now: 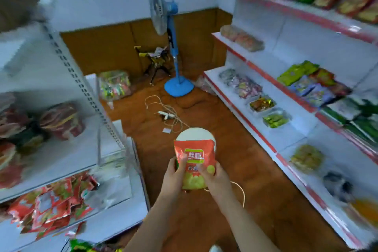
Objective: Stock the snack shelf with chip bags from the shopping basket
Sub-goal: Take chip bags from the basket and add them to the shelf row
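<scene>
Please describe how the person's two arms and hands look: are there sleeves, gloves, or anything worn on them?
Both forearms are bare as far as the picture shows; no sleeve edge comes into view. The left hand and the right hand wear no gloves. No watch, bracelet or ring can be seen, though the picture is somewhat blurred. The fingernails are too small to judge.

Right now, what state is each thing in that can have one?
chip bag: sealed, upright, held in the air over the floor, not yet on a shelf.
left hand: grip on the bag's left edge.
right hand: grip on the bag's right edge.
fan: standing upright; running or not cannot be told.
power strip: lying on the floor, cords trailing from it.
</scene>
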The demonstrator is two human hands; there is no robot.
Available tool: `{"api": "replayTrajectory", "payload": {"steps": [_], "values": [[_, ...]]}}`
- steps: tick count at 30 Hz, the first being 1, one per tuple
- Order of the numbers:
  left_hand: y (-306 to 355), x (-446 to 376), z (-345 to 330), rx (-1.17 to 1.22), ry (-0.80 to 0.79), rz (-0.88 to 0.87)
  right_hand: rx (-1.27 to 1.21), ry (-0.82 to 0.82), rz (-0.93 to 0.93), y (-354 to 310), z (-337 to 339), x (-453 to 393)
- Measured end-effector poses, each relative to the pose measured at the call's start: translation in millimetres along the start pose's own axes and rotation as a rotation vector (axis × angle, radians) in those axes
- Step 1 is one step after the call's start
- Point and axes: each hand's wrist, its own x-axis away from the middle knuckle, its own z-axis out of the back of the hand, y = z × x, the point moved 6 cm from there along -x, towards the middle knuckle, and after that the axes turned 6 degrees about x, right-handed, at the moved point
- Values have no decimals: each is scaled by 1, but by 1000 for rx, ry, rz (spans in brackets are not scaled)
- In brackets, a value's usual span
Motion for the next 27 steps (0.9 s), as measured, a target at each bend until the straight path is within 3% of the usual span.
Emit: {"api": "replayTrajectory", "payload": {"steps": [10,23,27], "values": [[56,-134,-259,-136,-260,-11,-72,295,-52,-7,222,-139],[137,-362,-456,-126,-427,8,-143,488,-112,-49,359,-378],[176,-419,-510,-135,-549,-3,-212,535,-155,-73,395,-448]]}}
